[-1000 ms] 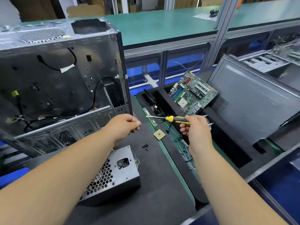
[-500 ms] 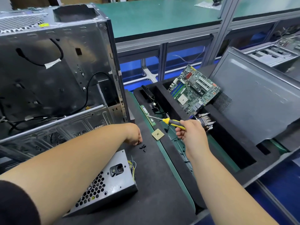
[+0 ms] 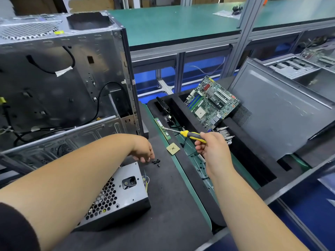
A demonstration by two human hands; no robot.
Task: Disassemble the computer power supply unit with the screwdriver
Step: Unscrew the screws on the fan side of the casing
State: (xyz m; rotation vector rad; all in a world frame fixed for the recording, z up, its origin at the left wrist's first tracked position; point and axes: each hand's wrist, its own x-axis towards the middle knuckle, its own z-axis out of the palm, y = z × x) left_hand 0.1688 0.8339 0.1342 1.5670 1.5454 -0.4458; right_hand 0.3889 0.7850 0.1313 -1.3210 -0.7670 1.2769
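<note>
The grey metal power supply unit (image 3: 119, 194) lies on the black mat at the lower left, its honeycomb grille and power socket facing up, partly hidden under my left forearm. My left hand (image 3: 143, 151) hovers palm-down just beyond it, fingertips touching down beside several small black screws (image 3: 156, 162); whether it holds one I cannot tell. My right hand (image 3: 212, 151) is shut on the yellow-and-grey screwdriver (image 3: 188, 134), held in the air with the shaft pointing left over a green RAM stick (image 3: 163, 128).
An open computer case (image 3: 63, 84) stands at the left. A gold CPU chip (image 3: 173, 149) lies on the mat edge. A black foam tray (image 3: 241, 153) holds a motherboard (image 3: 211, 103) and a heatsink; a grey side panel (image 3: 282, 109) leans at right.
My left hand has dropped from mid-air down to the mat beside the loose screws. My right hand with the screwdriver has sunk slightly and tilted.
</note>
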